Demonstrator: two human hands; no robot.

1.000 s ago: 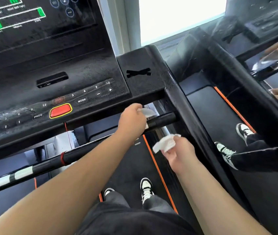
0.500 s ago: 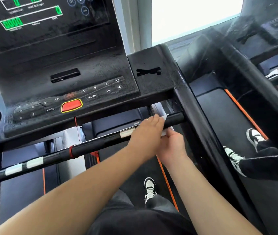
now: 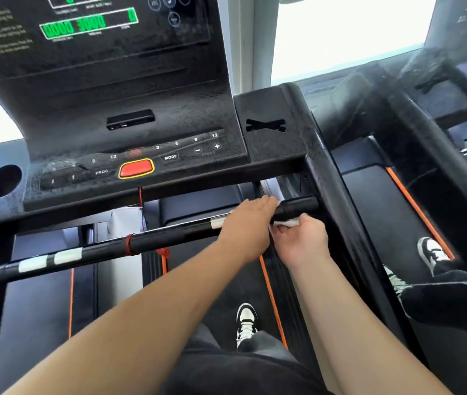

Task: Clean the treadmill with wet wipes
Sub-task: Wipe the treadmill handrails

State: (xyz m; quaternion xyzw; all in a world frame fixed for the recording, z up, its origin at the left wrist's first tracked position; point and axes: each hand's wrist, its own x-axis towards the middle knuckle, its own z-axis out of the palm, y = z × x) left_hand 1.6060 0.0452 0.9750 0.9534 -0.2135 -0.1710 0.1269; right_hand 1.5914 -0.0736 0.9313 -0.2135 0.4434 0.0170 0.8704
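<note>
The black treadmill handlebar (image 3: 169,238) runs across below the console (image 3: 141,132). My left hand (image 3: 248,226) lies over the bar near its right end, fingers fairly straight, and a white edge of a wet wipe shows at the fingertips. Just under the bar, my right hand (image 3: 300,240) pinches a crumpled white wet wipe (image 3: 286,222) against the bar's underside. Both hands touch side by side.
A red stop button (image 3: 136,168) sits on the console above the bar. The right side rail (image 3: 337,212) slopes down beside my right hand. A mirror at right reflects legs and shoes. My shoe (image 3: 246,320) stands on the belt, which has an orange edge stripe (image 3: 272,297).
My right hand rose with its wipe from below the bar to just under it, beside the left hand. My left hand went from gripping the bar to lying flatter over it.
</note>
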